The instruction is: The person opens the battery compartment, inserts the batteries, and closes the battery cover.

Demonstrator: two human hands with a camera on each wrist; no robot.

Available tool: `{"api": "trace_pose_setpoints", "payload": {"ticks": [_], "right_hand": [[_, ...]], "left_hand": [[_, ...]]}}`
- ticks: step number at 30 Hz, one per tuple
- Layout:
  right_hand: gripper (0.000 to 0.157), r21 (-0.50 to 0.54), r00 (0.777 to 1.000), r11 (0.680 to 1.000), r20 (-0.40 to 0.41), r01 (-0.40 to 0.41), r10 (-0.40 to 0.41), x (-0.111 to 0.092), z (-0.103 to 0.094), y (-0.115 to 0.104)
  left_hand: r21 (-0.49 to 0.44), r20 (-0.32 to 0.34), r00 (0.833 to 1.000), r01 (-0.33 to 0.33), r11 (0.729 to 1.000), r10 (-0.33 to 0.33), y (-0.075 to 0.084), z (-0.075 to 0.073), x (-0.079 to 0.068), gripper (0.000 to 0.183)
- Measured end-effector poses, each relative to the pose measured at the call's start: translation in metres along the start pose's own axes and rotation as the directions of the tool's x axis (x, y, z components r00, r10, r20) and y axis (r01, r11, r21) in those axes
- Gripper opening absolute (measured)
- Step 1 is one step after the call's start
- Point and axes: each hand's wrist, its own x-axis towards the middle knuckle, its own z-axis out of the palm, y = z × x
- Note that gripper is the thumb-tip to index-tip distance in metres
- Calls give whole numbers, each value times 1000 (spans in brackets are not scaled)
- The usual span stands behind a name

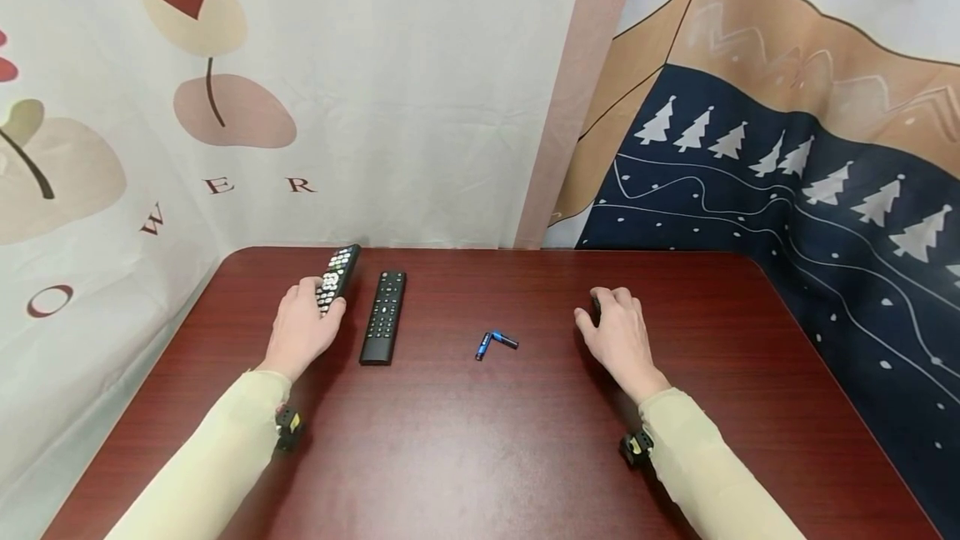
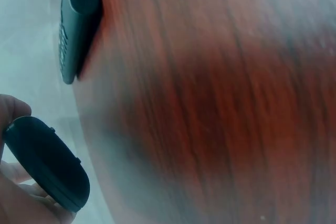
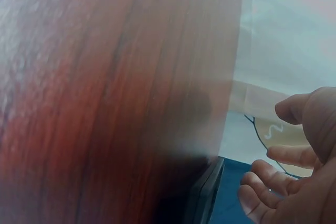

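The left hand [image 1: 306,322] grips a long black plastic remote with white buttons [image 1: 341,271] above the reddish-brown wooden tabletop [image 1: 465,457], a second slim black remote [image 1: 384,319] lying just right of it. The right hand [image 1: 621,336] has its fingers loosely spread near a partly hidden black object [image 3: 203,195]; two small blue-and-black cylindrical batteries [image 1: 483,346] lie between the hands.

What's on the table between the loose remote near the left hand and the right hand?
Two small batteries lie between that remote and the right hand, as the head view shows.
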Motion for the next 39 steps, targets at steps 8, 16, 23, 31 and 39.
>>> {"api": "trace_pose_setpoints", "payload": {"ticks": [8, 16, 23, 31, 39], "right_hand": [[44, 15, 1000, 1000, 15, 4, -4, 0, 2, -6], [45, 43, 1000, 999, 26, 15, -16, -1, 3, -12], [43, 57, 998, 997, 11, 54, -55, -2, 6, -17], [42, 75, 995, 992, 16, 102, -103, -4, 8, -22], [41, 98, 992, 988, 21, 124, -126, -7, 11, -30]], "left_hand": [[-44, -2, 1000, -27, 999, 27, 14, 0, -3, 56], [-83, 0, 999, -44, 996, 44, 26, 3, -6, 53], [-109, 3, 998, -58, 992, 59, 35, 6, -9, 53], [-166, 8, 997, -73, 983, 75, 49, 11, -12, 50], [-236, 13, 996, -79, 968, 85, 62, 21, -15, 44]]}}
